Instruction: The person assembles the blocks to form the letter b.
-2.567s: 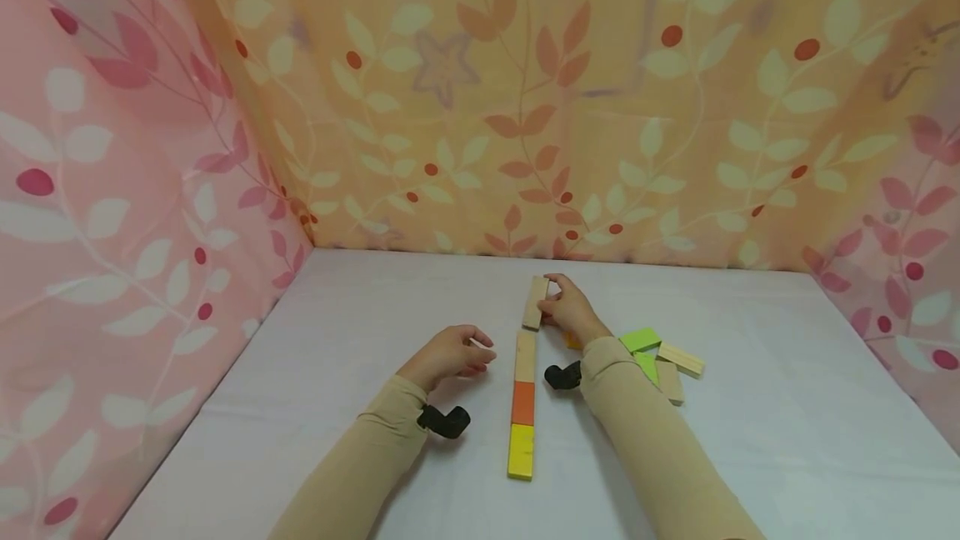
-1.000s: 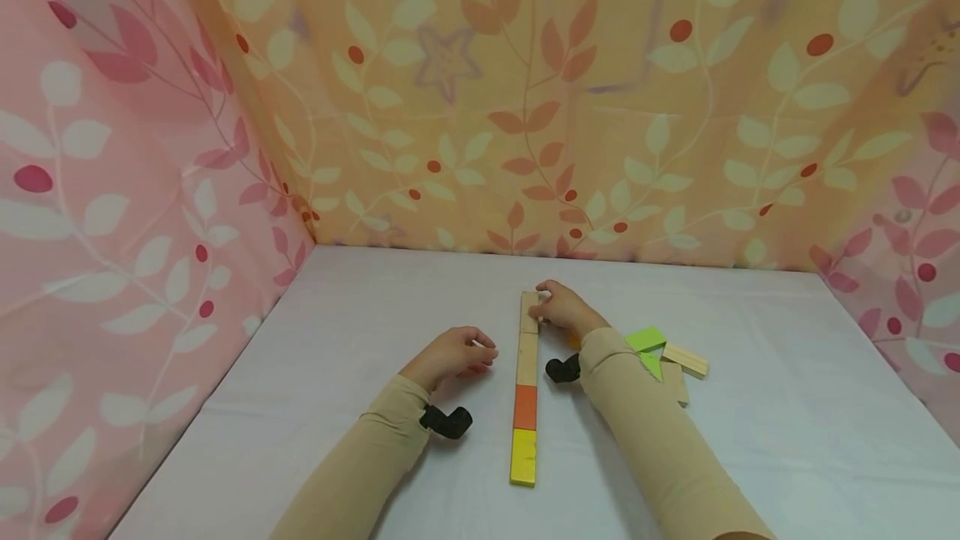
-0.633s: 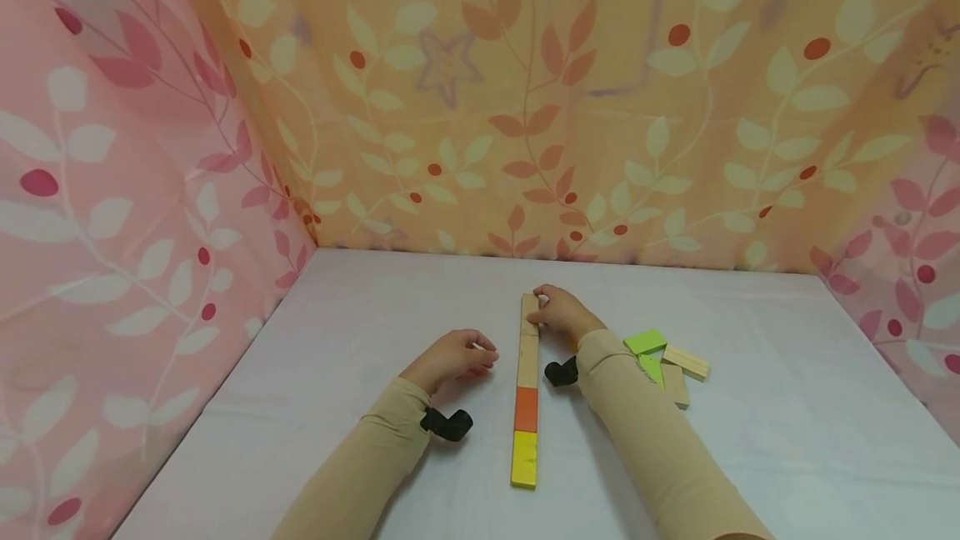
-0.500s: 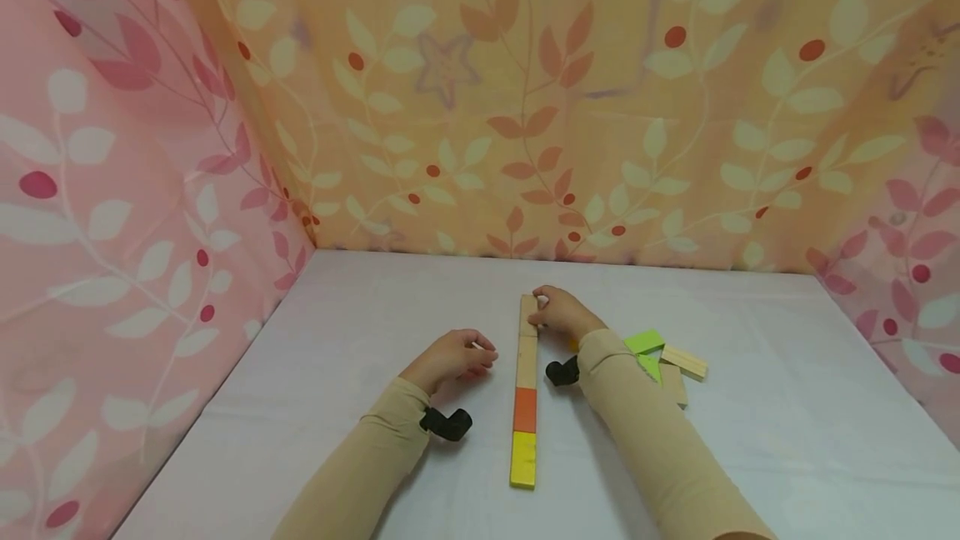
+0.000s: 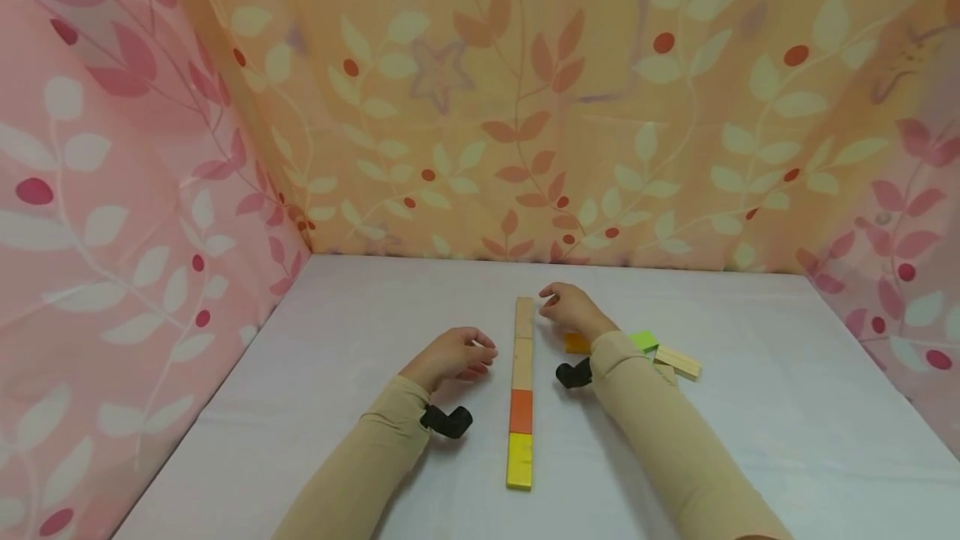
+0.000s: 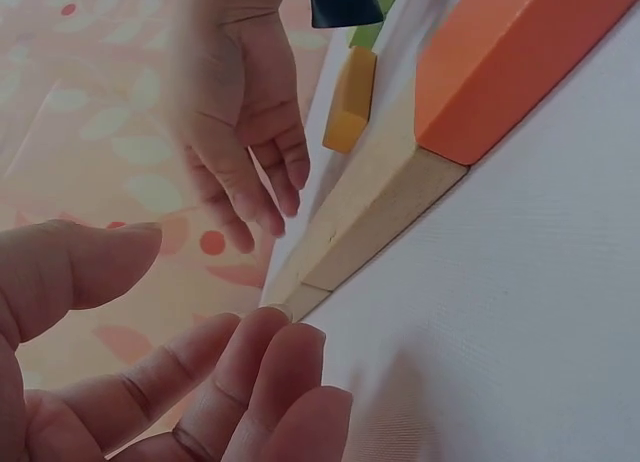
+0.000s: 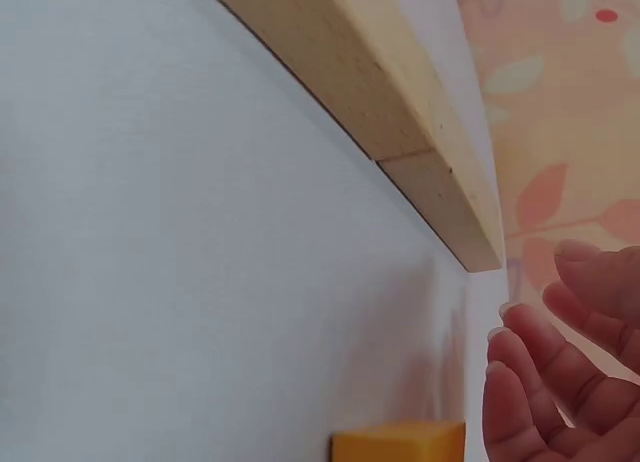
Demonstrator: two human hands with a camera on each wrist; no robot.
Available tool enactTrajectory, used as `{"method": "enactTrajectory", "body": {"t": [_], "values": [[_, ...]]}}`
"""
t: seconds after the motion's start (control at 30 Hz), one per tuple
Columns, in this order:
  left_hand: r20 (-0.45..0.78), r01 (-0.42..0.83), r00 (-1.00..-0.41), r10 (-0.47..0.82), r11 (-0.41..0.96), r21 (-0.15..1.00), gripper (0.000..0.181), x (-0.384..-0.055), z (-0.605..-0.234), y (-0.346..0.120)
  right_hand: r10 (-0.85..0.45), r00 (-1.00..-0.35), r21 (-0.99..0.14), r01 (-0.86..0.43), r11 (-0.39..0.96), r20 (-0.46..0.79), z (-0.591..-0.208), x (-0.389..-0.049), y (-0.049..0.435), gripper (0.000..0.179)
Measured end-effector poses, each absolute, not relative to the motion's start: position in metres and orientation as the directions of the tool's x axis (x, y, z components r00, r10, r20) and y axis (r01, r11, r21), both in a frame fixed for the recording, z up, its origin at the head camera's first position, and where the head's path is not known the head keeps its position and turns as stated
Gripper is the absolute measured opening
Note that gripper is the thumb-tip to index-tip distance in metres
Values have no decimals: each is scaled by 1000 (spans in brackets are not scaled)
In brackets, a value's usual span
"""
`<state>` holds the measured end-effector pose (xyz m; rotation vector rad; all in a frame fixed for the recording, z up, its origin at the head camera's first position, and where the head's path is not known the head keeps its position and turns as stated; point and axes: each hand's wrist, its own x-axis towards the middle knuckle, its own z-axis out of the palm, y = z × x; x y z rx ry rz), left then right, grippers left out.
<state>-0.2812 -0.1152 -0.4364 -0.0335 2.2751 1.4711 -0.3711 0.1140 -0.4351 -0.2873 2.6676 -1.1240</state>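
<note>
A straight row of blocks runs away from me on the white table. From near to far it has a yellow block [image 5: 520, 461], an orange-red block [image 5: 521, 412], a plain wooden block [image 5: 522, 363] and another plain wooden block [image 5: 524, 317], set end to end. My right hand [image 5: 576, 311] hovers just right of the far block, apart from it, fingers loosely bent around nothing. Left of the row, my left hand [image 5: 452, 354] is held with relaxed fingers and nothing in them. In the right wrist view a fine seam shows between the two wooden blocks [image 7: 440, 182].
Right of the row lies an orange-yellow block [image 5: 576, 343], partly behind my right wrist. Beyond my right sleeve are a green block [image 5: 643, 341] and a ridged wooden block [image 5: 678, 362], with other pieces partly covered. Patterned cloth [image 5: 442, 148] hangs behind the table.
The far wooden block was tilted and apart from the row, then was brought into line against it. My right hand has since let go and drawn back to the right. My left hand stays put.
</note>
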Motion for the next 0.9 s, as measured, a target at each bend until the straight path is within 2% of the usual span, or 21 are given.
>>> {"method": "enactTrajectory", "body": {"t": [0.23, 0.63, 0.9], "values": [[-344, -231, -914, 216, 418, 878, 18, -283, -432, -112, -247, -955, -759, -38, 650, -164, -424, -364, 123, 31], [-327, -218, -919, 220, 407, 887, 18, -286, -428, -97, -287, -953, -764, -115, 635, -94, -405, -347, 146, 28], [-283, -168, -921, 269, 383, 908, 24, -291, -420, -84, -317, -945, -741, -155, 653, -82, -398, -335, 164, 25]]}}
